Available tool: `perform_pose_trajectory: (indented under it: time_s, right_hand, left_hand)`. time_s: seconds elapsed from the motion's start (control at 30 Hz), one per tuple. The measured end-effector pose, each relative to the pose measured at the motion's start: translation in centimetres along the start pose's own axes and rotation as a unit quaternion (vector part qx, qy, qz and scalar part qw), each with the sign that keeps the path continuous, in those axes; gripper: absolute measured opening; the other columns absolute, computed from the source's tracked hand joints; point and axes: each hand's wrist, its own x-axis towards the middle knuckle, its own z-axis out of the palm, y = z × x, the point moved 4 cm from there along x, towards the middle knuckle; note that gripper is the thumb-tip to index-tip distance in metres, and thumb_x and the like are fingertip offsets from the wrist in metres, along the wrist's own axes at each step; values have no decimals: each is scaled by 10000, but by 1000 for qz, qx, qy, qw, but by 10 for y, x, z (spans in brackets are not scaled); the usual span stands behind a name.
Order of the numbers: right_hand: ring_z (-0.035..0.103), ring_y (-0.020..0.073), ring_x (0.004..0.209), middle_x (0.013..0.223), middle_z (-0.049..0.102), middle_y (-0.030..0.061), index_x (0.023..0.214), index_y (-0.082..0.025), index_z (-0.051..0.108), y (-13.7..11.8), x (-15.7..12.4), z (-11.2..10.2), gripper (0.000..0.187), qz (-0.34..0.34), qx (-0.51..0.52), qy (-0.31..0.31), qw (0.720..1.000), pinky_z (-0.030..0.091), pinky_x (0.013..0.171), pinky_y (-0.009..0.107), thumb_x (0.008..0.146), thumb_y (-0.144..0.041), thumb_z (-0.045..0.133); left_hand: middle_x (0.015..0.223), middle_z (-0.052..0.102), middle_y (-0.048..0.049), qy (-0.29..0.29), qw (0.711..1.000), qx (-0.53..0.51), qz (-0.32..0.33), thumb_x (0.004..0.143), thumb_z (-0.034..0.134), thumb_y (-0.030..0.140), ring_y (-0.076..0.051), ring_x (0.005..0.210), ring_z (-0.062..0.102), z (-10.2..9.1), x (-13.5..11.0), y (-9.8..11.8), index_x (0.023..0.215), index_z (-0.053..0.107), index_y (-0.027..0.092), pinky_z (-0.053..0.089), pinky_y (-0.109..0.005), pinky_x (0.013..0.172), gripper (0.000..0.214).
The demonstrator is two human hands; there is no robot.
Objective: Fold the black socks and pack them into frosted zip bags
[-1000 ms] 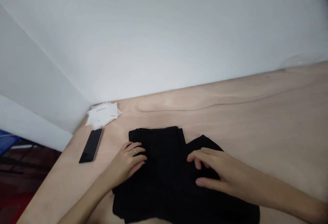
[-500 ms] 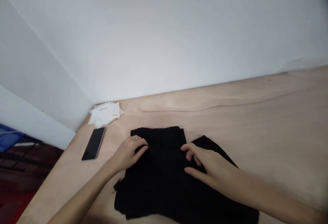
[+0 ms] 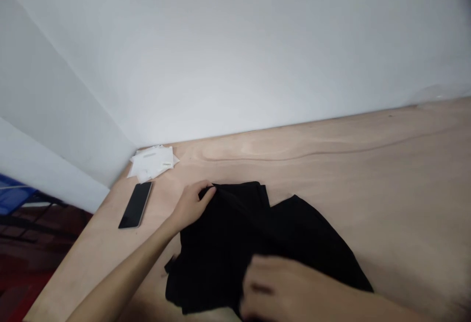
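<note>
A black garment [image 3: 235, 243] lies folded on the table, with a flap spreading to the right; its exact kind is not clear. At its far left corner, my left hand [image 3: 193, 204] pinches the cloth between thumb and fingers and lifts it slightly. Over the near part of the garment is my right hand [image 3: 268, 282], blurred by motion with its fingers curled downward. Whether it grips any cloth is hidden.
The wooden table [image 3: 331, 174] meets a white wall [image 3: 257, 67] at the back. Left of the garment lies a dark phone [image 3: 135, 205], with a pile of white packets [image 3: 152, 161] behind it. Beyond the table's left edge stands something blue [image 3: 14, 194].
My left hand has moved up to the garment's far left corner and closed on it. My right hand has come down and nearer from the right edge of the folded part, its fingers curling.
</note>
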Motion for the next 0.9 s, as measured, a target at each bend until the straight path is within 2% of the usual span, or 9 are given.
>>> perform_pose_trajectory:
  time_s: [0.13,0.27,0.4,0.5,0.57,0.63,0.77,0.83,0.9]
  right_hand:
    - [520,285,1350,1446,553,119,1404,-257,510,40,37,-39,583,130,-25,153,979,450,1112,504,853,-189,685]
    - [541,305,1347,1476,562,137,1461,-232,442,69,73,-47,753,134,51,122,982,456,1094,513,793,-271,789]
    - [665,268,1140,1264,712,84,1258,-226,626,71,86,-54,469,130,52,90,986,509,950,425,820,-282,782]
    - [701,249,901,979,762,68,926,-195,699,63,85,-74,77,151,-1,85,985,505,785,371,884,-260,688]
    - [692,247,851,925,748,76,855,-187,659,56,81,-93,85,178,-14,108,978,494,735,356,904,-254,638]
    - [690,235,835,929,735,71,890,-191,621,50,77,-112,29,214,4,138,967,504,702,335,894,-219,615]
    - [657,174,625,876,714,-1,1217,-256,525,46,70,-137,405,258,152,149,943,498,506,270,839,-121,579]
    - [662,164,612,888,711,-30,1345,-328,463,43,69,-145,598,240,228,125,935,514,482,256,806,-94,573]
    - [709,171,724,945,727,-18,1288,-316,562,36,68,-154,555,206,280,101,932,575,568,262,783,-86,567]
  left_hand:
    - [891,719,-34,-24,992,-121,-37,974,537,368,-217,885,666,1,3,26,903,676,182,496,-310,817,242]
    - [994,719,-39,-28,913,-375,-159,883,692,386,-220,965,665,-1,-7,46,1084,661,194,498,-295,830,280]
    - [954,714,-41,7,854,-484,-192,793,783,403,-218,923,663,-8,-21,46,1179,615,202,496,-298,809,466]
    - [1054,698,-56,75,886,-419,-182,813,780,460,-218,974,644,-12,-37,30,1214,575,221,483,-317,865,509]
    - [1149,665,-82,89,915,-354,-171,817,775,500,-237,1047,624,-6,-52,21,1234,567,219,475,-349,924,544]
    - [1206,638,-122,42,933,-317,-164,780,797,522,-263,1044,623,8,-68,17,1299,544,207,487,-400,930,658]
    - [1328,594,-164,-88,942,-261,-190,618,917,440,-335,1144,597,41,-100,28,1477,464,212,459,-500,1012,997]
    - [1305,617,-158,-115,942,-223,-223,597,930,393,-371,1207,570,54,-109,36,1367,596,193,424,-527,1063,864]
    - [1152,686,-134,-113,934,-231,-248,670,880,412,-363,1130,613,65,-110,41,1124,720,171,468,-510,1010,538]
